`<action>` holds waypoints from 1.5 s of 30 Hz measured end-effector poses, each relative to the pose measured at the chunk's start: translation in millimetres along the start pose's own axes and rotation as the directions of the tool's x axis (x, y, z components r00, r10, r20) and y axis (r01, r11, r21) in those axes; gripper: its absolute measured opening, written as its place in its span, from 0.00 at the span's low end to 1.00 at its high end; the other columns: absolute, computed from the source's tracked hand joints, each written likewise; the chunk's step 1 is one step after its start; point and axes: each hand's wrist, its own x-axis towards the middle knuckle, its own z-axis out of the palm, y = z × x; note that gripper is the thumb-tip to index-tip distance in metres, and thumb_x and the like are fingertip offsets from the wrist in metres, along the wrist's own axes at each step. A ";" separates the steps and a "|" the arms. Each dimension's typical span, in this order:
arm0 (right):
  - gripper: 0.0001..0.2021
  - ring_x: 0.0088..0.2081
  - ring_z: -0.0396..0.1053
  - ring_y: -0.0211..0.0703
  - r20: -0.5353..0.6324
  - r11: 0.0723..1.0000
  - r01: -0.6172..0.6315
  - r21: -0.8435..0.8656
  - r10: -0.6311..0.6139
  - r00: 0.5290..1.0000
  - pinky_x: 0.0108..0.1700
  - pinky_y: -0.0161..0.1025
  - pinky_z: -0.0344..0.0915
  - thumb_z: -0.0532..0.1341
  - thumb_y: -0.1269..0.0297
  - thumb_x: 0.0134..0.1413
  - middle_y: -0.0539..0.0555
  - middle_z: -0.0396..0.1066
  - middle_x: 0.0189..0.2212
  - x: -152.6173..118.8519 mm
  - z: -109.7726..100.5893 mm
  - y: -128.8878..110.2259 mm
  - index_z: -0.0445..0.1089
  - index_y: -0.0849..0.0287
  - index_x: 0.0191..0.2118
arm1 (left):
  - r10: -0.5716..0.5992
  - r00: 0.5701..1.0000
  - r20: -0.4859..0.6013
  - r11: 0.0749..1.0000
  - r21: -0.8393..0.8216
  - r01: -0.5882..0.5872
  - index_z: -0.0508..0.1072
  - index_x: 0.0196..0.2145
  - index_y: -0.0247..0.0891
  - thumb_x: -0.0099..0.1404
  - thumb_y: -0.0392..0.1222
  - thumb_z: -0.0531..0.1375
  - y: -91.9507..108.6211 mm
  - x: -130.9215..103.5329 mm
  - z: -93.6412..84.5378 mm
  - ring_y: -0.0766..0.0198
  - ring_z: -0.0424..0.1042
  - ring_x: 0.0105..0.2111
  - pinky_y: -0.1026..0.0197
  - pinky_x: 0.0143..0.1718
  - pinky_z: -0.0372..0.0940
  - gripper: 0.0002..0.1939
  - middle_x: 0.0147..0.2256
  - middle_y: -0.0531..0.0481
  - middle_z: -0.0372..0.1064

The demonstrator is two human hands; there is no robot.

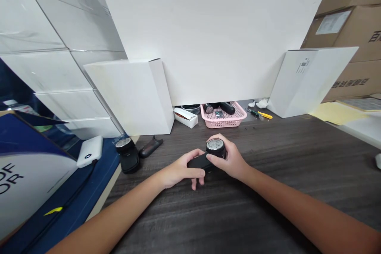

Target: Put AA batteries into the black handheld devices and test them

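Observation:
Both of my hands hold a black fabric shaver just above the dark wood-grain table. Its round silver perforated head faces up at the right end. My left hand grips the handle end, thumb along the near side. Around the round head my right hand is wrapped, its thumb lying across the body. To the left stands a black device with a round metal top, much like the held one. Beside it lies a separate dark elongated shell-like part.
A pink basket with black parts stands at the back, near a small open white box. Screwdrivers lie to its right. White boxes flank the white panel. A white power bank is at left.

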 end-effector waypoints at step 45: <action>0.21 0.59 0.68 0.60 0.199 0.653 0.411 -0.636 -0.376 0.905 0.61 0.58 0.60 0.65 0.64 0.60 0.61 0.73 0.57 5.1 16.7 1.4 0.71 0.54 0.59 | 0.232 0.899 -0.372 0.963 -0.046 -0.267 0.68 0.66 0.49 0.74 0.59 0.61 -26.7 21.3 -8.0 0.53 0.64 0.67 0.53 0.65 0.62 0.28 0.65 0.47 0.68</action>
